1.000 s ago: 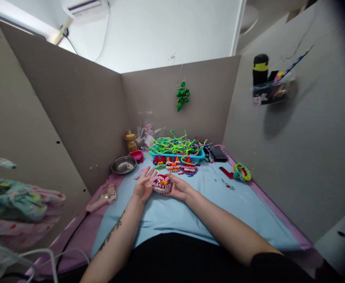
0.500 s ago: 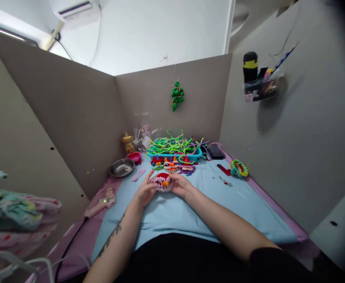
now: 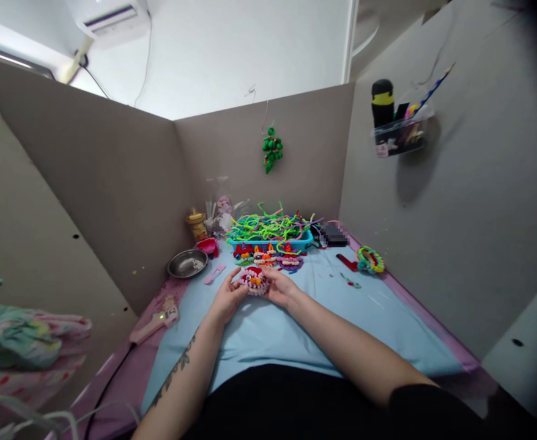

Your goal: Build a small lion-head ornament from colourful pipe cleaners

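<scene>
Between my two hands is a small round pipe-cleaner figure (image 3: pixel 254 280), red on top with a pink-and-white fringe, an eye and an orange piece on its front. My left hand (image 3: pixel 229 297) grips its left side, thumb at the lower front edge. On the other side, my right hand (image 3: pixel 279 287) has its fingers around the right edge. Just behind stand similar pipe-cleaner figures: one with green (image 3: pixel 244 256), one orange and white (image 3: pixel 265 256) and one purple (image 3: pixel 290 261).
A blue basket (image 3: pixel 268 245) of green pipe cleaners stands at the back. To the left are a metal bowl (image 3: pixel 188 264), a pink clip (image 3: pixel 214 274) and a corded glue gun (image 3: pixel 153 325). On the right lie a red-and-black tool (image 3: pixel 347 263) and colourful rings (image 3: pixel 370 260). Partitions enclose the table.
The figure has tilted slightly in my hands, and my left thumb has come in against its lower edge. The whole view has shifted a little.
</scene>
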